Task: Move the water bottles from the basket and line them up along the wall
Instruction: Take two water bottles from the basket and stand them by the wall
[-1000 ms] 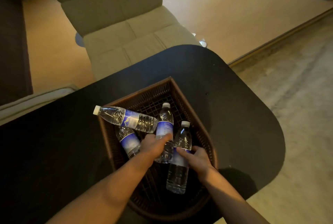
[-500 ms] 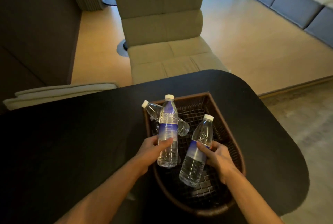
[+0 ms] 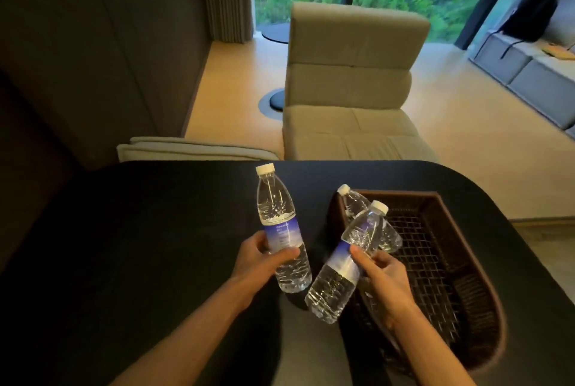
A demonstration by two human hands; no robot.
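Note:
My left hand point(image 3: 261, 258) grips a clear water bottle point(image 3: 275, 208) with a blue label and white cap, held nearly upright above the black table, left of the basket. In my right hand point(image 3: 381, 273) is a second bottle point(image 3: 339, 280), tilted with its cap up and to the right, over the basket's left rim. A third bottle point(image 3: 353, 202) lies in the dark woven basket point(image 3: 460, 264), its cap resting over the far left corner; the held bottle hides part of it.
The black table point(image 3: 140, 245) has a rounded right end and stretches left toward a dark wall point(image 3: 93, 53). Beyond its far edge stand a beige chair point(image 3: 351, 84) and a folded cream cushion point(image 3: 186, 149). A grey sofa point(image 3: 535, 81) sits at the right, by the window.
Both hands have lifted a bottle out of the basket and carried it left; the left one is now over the bare table. The view has tilted up, showing the window.

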